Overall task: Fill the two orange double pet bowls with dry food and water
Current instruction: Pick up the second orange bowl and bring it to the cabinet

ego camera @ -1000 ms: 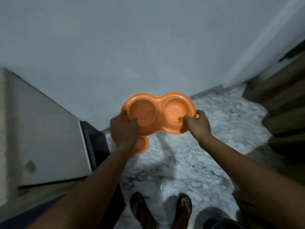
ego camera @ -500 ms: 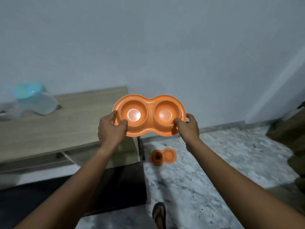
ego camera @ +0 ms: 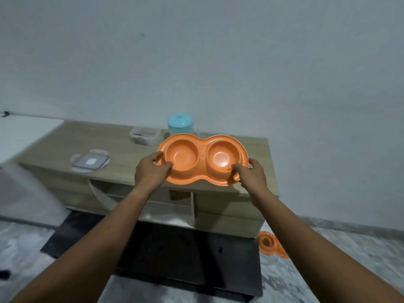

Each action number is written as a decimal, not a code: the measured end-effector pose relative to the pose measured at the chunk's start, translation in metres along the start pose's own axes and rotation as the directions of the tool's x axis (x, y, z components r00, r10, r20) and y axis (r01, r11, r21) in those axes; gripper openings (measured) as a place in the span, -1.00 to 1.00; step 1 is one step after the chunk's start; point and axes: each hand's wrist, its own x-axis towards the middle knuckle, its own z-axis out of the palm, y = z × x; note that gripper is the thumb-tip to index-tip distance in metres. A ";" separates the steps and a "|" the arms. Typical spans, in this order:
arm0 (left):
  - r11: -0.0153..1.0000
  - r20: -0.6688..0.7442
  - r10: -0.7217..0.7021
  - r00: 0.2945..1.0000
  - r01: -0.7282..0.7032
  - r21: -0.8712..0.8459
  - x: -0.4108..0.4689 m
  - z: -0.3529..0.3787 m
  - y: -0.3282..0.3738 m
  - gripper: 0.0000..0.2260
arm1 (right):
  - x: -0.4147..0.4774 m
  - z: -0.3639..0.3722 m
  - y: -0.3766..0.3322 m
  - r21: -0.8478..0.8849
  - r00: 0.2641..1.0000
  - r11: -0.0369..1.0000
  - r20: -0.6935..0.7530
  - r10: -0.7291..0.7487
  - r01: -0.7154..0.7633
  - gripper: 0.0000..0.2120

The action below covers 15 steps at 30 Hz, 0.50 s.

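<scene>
I hold an orange double pet bowl (ego camera: pixel 202 159) level in front of me, above the right half of a low wooden cabinet (ego camera: pixel 122 141). My left hand (ego camera: pixel 150 171) grips its left rim and my right hand (ego camera: pixel 251 173) grips its right rim. Both wells look empty. A second orange double bowl (ego camera: pixel 270 243) lies on the floor by the cabinet's right end, with dark dry food in its left well; my right forearm hides part of it. Behind the held bowl on the cabinet stands a clear jug with a turquoise lid (ego camera: pixel 180 123).
An open clear container (ego camera: pixel 144 135) and its separate lid (ego camera: pixel 90 162) lie on the cabinet top. A black mat (ego camera: pixel 175 259) covers the floor before the cabinet. Marble floor (ego camera: pixel 328 270) runs right. A pale blurred object (ego camera: pixel 19 193) sits at the left.
My view has swung left toward the cabinet, and the held bowl now hangs over its top. The bowl on the floor has shifted to the lower right of the view.
</scene>
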 end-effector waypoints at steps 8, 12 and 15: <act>0.993 0.012 -0.030 0.999 0.029 0.114 0.109 -0.113 -0.090 -0.53 | -0.006 0.180 -0.013 -0.038 0.996 0.998 0.072 0.059 -0.056 -0.60; 0.990 0.071 -0.079 0.994 0.070 0.121 0.150 -0.120 -0.117 -0.52 | 0.008 0.220 -0.009 -0.111 0.996 0.991 0.048 0.075 -0.069 -0.56; 0.984 0.101 -0.114 0.988 0.099 0.145 0.177 -0.116 -0.135 -0.51 | 0.027 0.242 -0.007 -0.144 0.996 0.986 0.036 0.086 -0.080 -0.51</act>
